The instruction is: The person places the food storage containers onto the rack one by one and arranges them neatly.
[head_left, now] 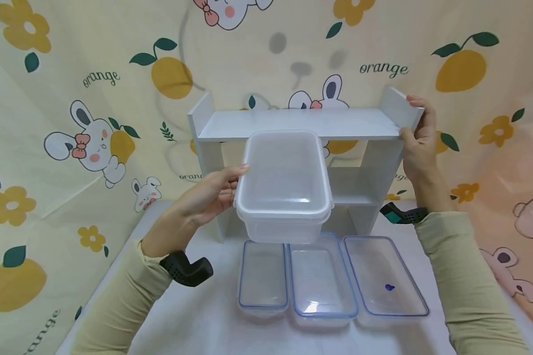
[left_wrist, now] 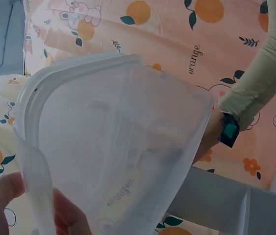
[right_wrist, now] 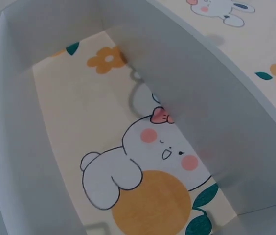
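My left hand (head_left: pixel 215 195) grips a clear plastic food container (head_left: pixel 284 172) with a whitish lid by its left side, thumb on the lid's rim. The container is raised in front of a white shelf (head_left: pixel 302 123) and overlaps it in the head view. In the left wrist view the thumb and a finger pinch the rim of the same container (left_wrist: pixel 113 142). My right hand (head_left: pixel 419 143) holds the shelf's upper right side panel, thumb in front and fingers over the outer edge. The right wrist view looks into the shelf's inside (right_wrist: pixel 192 98); no right fingers show there.
Three clear containers with blue-edged lids stand in a row before the shelf: a narrow one (head_left: pixel 263 276), a middle one (head_left: pixel 322 276) and a right one (head_left: pixel 386 276) with a small blue mark. A white-covered table (head_left: pixel 195 320) lies beneath; a printed cloth (head_left: pixel 129 24) hangs behind.
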The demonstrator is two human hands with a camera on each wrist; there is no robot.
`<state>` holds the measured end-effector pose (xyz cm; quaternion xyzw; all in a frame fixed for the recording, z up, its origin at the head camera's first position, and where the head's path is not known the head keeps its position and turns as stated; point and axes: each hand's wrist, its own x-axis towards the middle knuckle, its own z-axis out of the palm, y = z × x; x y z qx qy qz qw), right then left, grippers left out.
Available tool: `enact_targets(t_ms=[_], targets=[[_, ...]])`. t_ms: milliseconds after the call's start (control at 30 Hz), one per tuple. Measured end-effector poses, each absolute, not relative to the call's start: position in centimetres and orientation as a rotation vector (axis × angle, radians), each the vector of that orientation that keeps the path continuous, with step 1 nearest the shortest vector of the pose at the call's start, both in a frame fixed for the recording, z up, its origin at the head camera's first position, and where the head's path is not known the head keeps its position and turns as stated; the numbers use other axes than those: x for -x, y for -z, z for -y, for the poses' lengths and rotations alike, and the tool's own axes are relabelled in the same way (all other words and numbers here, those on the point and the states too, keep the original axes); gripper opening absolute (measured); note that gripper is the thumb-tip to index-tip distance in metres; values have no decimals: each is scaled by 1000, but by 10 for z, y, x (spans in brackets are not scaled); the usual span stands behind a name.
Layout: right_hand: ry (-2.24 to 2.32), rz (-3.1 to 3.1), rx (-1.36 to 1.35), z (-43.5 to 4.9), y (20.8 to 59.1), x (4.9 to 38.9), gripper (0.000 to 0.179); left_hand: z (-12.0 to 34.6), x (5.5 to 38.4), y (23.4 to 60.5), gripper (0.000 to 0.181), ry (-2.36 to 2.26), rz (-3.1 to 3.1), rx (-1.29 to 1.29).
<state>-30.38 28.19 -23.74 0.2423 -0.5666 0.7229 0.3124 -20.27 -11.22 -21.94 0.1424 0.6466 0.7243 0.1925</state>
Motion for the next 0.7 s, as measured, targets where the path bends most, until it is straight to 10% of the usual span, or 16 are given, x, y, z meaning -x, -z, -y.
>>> enact_targets(t_ms=[700], targets=[[-1891, 1508, -630, -282, 237, 304, 52, 73, 199, 191, 41, -2013, -1781, -436]])
